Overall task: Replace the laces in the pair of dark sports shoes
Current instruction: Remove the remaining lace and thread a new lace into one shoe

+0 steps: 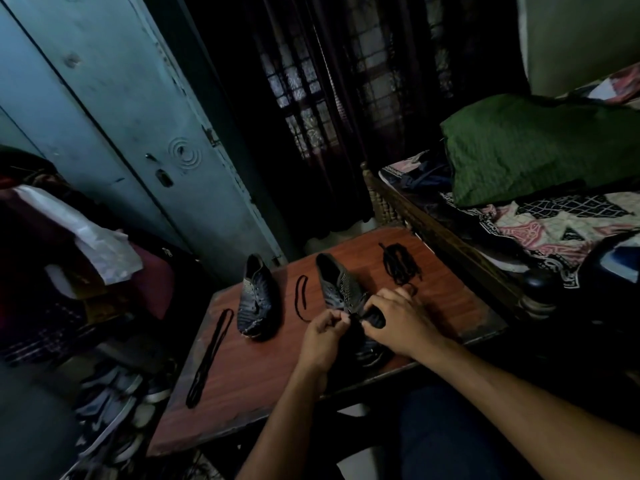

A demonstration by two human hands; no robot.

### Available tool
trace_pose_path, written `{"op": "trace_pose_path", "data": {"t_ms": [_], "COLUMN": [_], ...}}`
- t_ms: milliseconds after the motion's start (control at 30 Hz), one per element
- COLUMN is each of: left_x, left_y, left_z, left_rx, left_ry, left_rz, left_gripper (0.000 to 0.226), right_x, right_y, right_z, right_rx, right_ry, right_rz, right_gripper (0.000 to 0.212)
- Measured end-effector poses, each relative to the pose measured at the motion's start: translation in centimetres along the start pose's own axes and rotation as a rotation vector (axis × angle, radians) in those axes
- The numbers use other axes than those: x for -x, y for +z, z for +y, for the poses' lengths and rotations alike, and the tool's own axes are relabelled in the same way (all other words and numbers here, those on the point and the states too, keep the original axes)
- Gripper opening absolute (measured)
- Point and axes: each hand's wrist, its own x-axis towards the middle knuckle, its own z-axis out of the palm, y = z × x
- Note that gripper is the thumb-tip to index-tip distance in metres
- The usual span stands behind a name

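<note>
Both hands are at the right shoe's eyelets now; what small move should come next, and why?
Probably draw the lace end through the eyelet: the left hand pinches something thin at the right shoe, which the right hand steadies. The left shoe lies untouched.

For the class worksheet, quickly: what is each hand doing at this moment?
Left hand: fingers pinch a black lace at the shoe.
Right hand: curled over the shoe's opening, holding it.

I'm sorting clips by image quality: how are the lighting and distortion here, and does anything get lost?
Head view: dim and underexposed; the curtain sinks to near black. Wide-angle bending tilts the cupboard door. Where the left hand and right hand work on the shoe, the lace is hard to make out.
</note>
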Motion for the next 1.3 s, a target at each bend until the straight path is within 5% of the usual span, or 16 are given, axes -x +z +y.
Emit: {"op": "trace_pose_path", "data": {"t_ms": [267, 500, 633, 767, 933, 1033, 1300], "left_x": [1.4, 0.8, 0.6, 0.0, 0.2, 0.5, 0.3], "left_y": [-0.9, -1.1, -1.0, -0.6, -0.2, 0.3, 0.9], "left_z": [-1.3, -2.2, -2.6, -2.9, -2.4, -2.2, -0.7], "left_rx": [0.011, -0.056, -0.119, -0.241, -0.328, -0.479, -0.929], "left_ry": [0.222, 0.261, 0.259, 0.225, 0.227, 0.321, 0.379], "left_rz": [-0.064, -0.077, -0.053, 0.020, 0.062, 0.153, 0.282], "left_gripper": [0.010, 0.005, 0.002, 0.012, 0.015, 0.004, 0.020], "right_x": [0.5, -0.2, 0.3, 0.8, 0.8, 0.7, 1.3], "right_y": [-0.3, -1.1, -0.3, 0.1, -0.1, -0.3, -1.0], "right_z": [-0.7, -2.2, -2.2, -1.8, -1.8, -2.1, -2.3], "right_rx": [0.112, 0.050, 0.079, 0.078, 0.109, 0.115, 0.127], "right_ry": [-0.240, -0.207, -0.230, -0.350, -0.442, -0.464, -0.434], "right_rz": [0.162, -0.079, 0.043, 0.175, 0.161, 0.144, 0.172], "right_gripper": [0.030, 0.025, 0.012, 0.021, 0.022, 0.019, 0.025]}}
